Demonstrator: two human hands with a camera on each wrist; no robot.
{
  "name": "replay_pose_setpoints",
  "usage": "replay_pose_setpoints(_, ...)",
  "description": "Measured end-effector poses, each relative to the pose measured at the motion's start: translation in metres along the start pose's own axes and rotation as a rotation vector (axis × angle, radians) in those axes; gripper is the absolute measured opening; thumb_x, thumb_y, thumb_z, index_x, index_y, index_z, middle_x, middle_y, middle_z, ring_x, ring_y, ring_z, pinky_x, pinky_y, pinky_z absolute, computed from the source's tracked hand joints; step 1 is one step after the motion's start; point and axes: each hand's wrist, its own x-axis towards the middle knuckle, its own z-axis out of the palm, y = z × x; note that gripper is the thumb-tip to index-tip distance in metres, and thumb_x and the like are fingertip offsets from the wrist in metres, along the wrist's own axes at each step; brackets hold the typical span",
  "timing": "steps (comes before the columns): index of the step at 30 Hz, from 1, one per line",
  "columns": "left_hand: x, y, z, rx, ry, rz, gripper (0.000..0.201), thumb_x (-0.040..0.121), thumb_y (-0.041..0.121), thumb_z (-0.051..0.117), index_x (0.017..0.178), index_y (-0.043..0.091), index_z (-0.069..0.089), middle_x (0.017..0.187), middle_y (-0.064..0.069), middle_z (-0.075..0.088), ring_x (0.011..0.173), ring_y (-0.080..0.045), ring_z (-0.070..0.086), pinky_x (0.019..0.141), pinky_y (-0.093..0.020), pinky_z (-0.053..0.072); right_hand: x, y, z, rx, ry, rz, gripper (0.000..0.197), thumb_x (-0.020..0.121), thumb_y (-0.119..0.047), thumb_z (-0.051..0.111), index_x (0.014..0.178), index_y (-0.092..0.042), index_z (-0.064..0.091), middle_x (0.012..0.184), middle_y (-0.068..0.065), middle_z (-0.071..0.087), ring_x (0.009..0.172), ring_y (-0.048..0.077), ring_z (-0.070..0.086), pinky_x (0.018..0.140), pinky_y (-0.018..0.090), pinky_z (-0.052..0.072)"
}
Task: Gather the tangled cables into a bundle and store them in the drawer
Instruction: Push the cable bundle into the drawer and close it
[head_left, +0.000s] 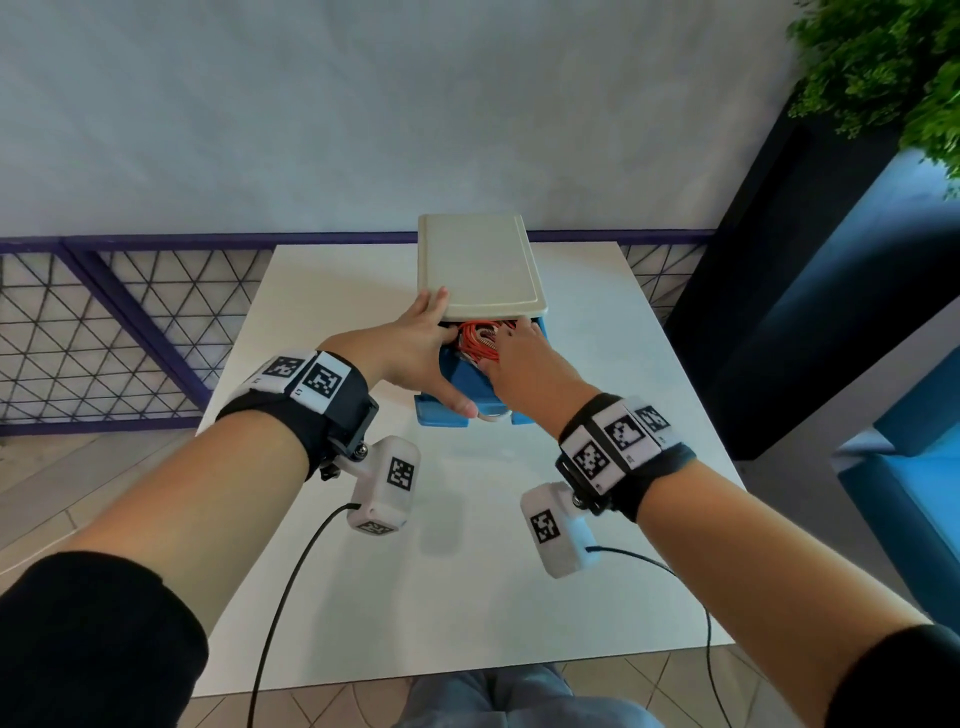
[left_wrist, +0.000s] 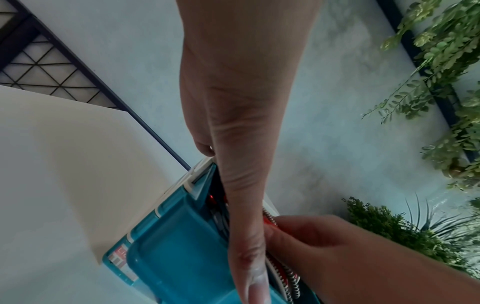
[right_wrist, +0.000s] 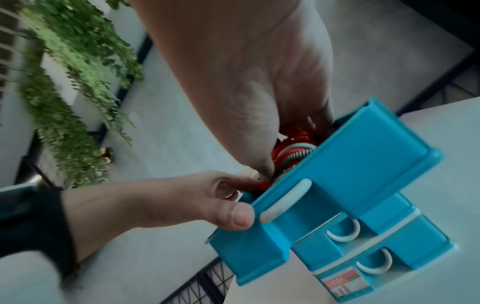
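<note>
A small blue drawer unit with a cream top (head_left: 478, 270) stands on the white table (head_left: 363, 571). Its top drawer (head_left: 467, 387) (right_wrist: 350, 164) (left_wrist: 176, 257) is pulled out toward me. A bundle of orange-red and white cables (head_left: 478, 338) (right_wrist: 293, 148) (left_wrist: 288, 275) lies inside it. My left hand (head_left: 436, 358) (right_wrist: 182, 201) grips the drawer's left front corner, thumb on the front panel and fingers over the rim. My right hand (head_left: 506, 348) (left_wrist: 337, 246) reaches in from the right, its fingers curled on the cables.
Two lower drawers (right_wrist: 342, 232) with white handles are closed. A purple lattice railing (head_left: 104, 332) runs behind the table along a pale wall. A dark planter with green foliage (head_left: 893, 67) and blue seating (head_left: 909, 493) stand at the right.
</note>
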Motion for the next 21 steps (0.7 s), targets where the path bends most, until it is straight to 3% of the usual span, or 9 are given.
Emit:
replay_pose_setpoints(2,-0.002,0.003,-0.001,0.001,0.019,0.014,0.122,0.049,0.077,0.071,0.149,0.032,0.017,0.155,-0.001,-0.030,0.141,-0.019,-0.031,0.119,-0.051,0.008,-0.015,0.005,-0.006,-0.042,0.037,-0.084,0.044,0.099,-0.025,0.048,0.136,-0.003,0.040,0.135,0.014,0.043,0.128,0.026,0.041,0.099,0.033,0.040)
replay_pose_setpoints(5,-0.004,0.007,-0.001,-0.062,0.062,0.052,0.119,0.047,0.069,0.078,0.145,0.035,0.019,0.158,-0.003,-0.014,0.146,-0.022,-0.016,0.118,-0.049,0.017,-0.027,0.007,-0.008,-0.078,0.046,-0.123,0.036,0.093,-0.008,0.054,0.128,-0.007,0.046,0.121,0.010,0.056,0.104,0.026,0.059,0.068,0.032,0.043)
replay_pose_setpoints(6,-0.005,0.007,0.000,-0.098,0.085,0.044,0.120,0.043,0.068,0.080,0.141,0.031,0.022,0.157,-0.003,0.001,0.147,-0.026,0.002,0.114,-0.049,0.027,-0.027,0.008,-0.008,-0.084,0.035,-0.113,0.032,0.093,-0.006,0.053,0.124,-0.008,0.049,0.114,0.010,0.059,0.093,0.027,0.061,0.063,0.030,0.041)
replay_pose_setpoints(8,-0.006,0.008,0.000,-0.173,0.149,0.013,0.109,0.038,0.064,0.085,0.122,0.026,0.027,0.135,-0.001,0.031,0.125,-0.025,0.044,0.091,-0.041,0.048,-0.025,0.008,-0.012,-0.072,0.003,-0.071,0.025,0.094,-0.007,0.052,0.118,-0.009,0.054,0.099,0.009,0.060,0.074,0.026,0.056,0.060,0.031,0.040)
replay_pose_setpoints(9,-0.007,0.008,0.000,-0.192,0.165,0.012,0.105,0.039,0.060,0.087,0.118,0.027,0.026,0.128,0.002,0.035,0.115,-0.023,0.050,0.083,-0.037,0.050,-0.023,0.008,-0.013,-0.066,-0.011,-0.054,0.023,0.094,-0.008,0.052,0.117,-0.009,0.056,0.095,0.009,0.060,0.071,0.025,0.053,0.059,0.030,0.041)
replay_pose_setpoints(11,-0.005,0.005,0.001,-0.206,0.160,0.031,0.120,0.040,0.057,0.088,0.133,0.032,0.016,0.143,0.002,0.028,0.126,-0.021,0.043,0.093,-0.037,0.047,-0.016,0.008,-0.014,-0.066,-0.029,-0.053,0.021,0.096,-0.011,0.051,0.115,-0.009,0.059,0.097,0.009,0.061,0.071,0.023,0.051,0.060,0.030,0.041)
replay_pose_setpoints(15,-0.004,0.002,-0.001,-0.160,0.095,0.024,0.152,0.036,0.071,0.081,0.145,0.035,-0.020,0.160,0.007,-0.010,0.147,-0.014,0.001,0.118,-0.044,0.021,-0.010,0.005,-0.018,-0.122,-0.046,-0.087,0.020,0.097,-0.013,0.048,0.111,-0.007,0.061,0.091,0.006,0.056,0.076,0.026,0.057,0.063,0.030,0.041)
replay_pose_setpoints(18,-0.003,0.000,-0.002,0.007,0.048,0.017,0.147,0.042,0.079,0.072,0.148,0.028,-0.016,0.158,0.003,-0.021,0.145,-0.011,-0.018,0.120,-0.042,0.010,-0.009,0.004,-0.024,-0.171,-0.073,-0.129,0.019,0.096,-0.011,0.050,0.111,-0.004,0.060,0.089,0.008,0.054,0.079,0.027,0.059,0.063,0.029,0.041)
replay_pose_setpoints(21,-0.005,-0.001,-0.001,0.038,0.030,-0.002,0.141,0.044,0.084,0.066,0.149,0.029,-0.010,0.157,0.004,-0.026,0.146,-0.012,-0.016,0.120,-0.039,0.011,-0.010,0.010,-0.025,-0.180,-0.093,-0.177,0.023,0.098,-0.014,0.047,0.118,-0.006,0.055,0.089,0.007,0.056,0.071,0.024,0.052,0.062,0.031,0.039)
